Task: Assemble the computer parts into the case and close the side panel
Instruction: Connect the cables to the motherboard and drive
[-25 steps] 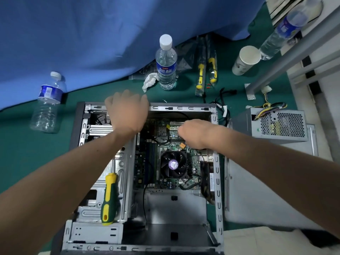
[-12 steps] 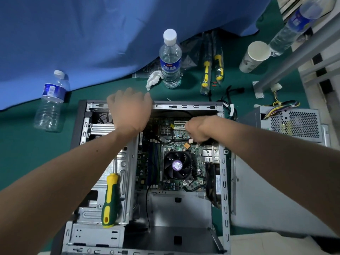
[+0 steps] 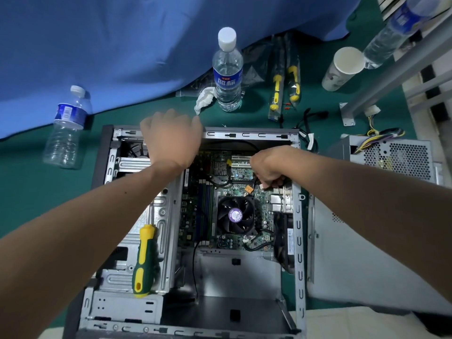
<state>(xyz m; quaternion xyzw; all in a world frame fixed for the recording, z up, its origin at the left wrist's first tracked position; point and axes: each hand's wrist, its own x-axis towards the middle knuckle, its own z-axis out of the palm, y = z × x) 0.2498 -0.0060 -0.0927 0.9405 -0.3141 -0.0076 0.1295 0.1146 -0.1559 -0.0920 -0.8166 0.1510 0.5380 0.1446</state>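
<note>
The open computer case (image 3: 299,228) lies on its side on a green mat. Inside it are the motherboard (image 3: 195,211) and the black CPU fan (image 3: 235,214). My left hand (image 3: 171,140) grips the case's far rim, fingers curled over the edge. My right hand (image 3: 269,167) reaches into the case near its right wall. There it pinches a small white connector (image 3: 264,186) on a thin cable, just above the board. The grey side panel (image 3: 354,253) lies flat to the right of the case. Behind the panel stands the power supply (image 3: 396,157) with its bundle of wires.
A green-and-yellow screwdriver (image 3: 143,260) lies on the drive cage at the case's left. Beyond the case are a water bottle (image 3: 227,74), a crumpled bottle (image 3: 64,133), bagged screwdrivers (image 3: 285,77), a paper cup (image 3: 342,69) and a blue cloth (image 3: 122,45). A metal frame (image 3: 391,77) crosses the far right.
My right hand has shifted slightly toward the case's right wall with the connector in its fingers. My left hand stays on the far rim. The view has drifted a little.
</note>
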